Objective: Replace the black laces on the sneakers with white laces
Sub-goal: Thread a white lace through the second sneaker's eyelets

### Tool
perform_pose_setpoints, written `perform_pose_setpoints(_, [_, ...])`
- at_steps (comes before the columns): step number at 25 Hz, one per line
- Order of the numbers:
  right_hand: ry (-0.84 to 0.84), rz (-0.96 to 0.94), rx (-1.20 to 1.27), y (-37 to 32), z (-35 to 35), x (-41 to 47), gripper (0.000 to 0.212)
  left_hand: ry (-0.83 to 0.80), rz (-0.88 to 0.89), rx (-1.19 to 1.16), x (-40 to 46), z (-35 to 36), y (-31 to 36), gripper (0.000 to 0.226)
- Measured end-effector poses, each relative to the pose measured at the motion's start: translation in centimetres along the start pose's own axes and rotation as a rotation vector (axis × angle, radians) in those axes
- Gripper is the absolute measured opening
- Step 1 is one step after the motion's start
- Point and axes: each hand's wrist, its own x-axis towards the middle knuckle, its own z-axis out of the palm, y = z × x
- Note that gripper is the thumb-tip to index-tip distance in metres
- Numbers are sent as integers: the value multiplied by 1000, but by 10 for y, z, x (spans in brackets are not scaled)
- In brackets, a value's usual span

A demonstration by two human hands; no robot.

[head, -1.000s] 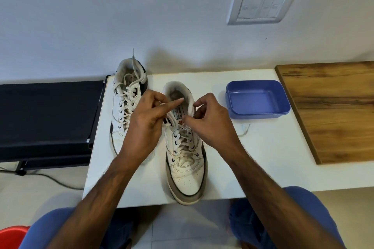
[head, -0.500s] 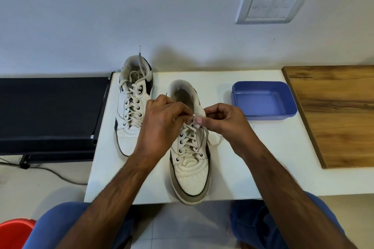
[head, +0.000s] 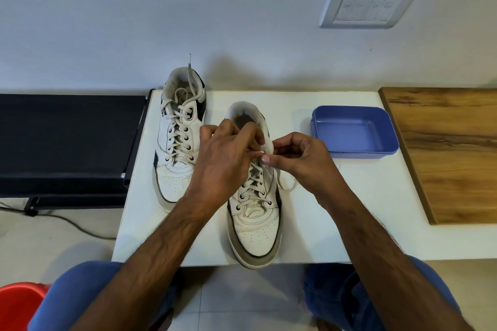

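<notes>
Now, step: judging by the white lacing on both sneakers, the task is nearing its end; the top eyelets of the near shoe are being threaded.
Left hand (head: 223, 158): fingers are curling over the shoe's collar, pinching the lace tip near the top eyelet.
Right hand (head: 298, 154): thumb and fingers are closing on the same lace end, just right of the tongue.
Near shoe (head: 255, 212): sitting at the table's near edge, toe toward the person, white lace (head: 254, 183) running up its eyelets; a slack loop is lying on the table beside its right flank.
Far shoe (head: 180, 142): standing to the left, already laced in white, one end sticking up past the collar.
Handling: the lace looks soft, light and limp, so only the stiff tip should push through; holding close behind the tip seems best. The shoe is probably firm enough to stay put.
Tray (head: 352, 136): blue, to the right on the table (head: 349, 209), holding nothing I can see.
Black laces: not visible anywhere.
</notes>
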Motion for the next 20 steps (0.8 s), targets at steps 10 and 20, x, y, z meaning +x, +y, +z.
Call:
perform_pose_setpoints(10, [76, -82, -103, -5, -3, -1, 13, -87, 70, 53, 3, -1, -4, 59])
perform_pose_setpoints(20, [77, -105, -142, -6, -1, -2, 12, -155, -34, -17, 2, 8, -3, 55])
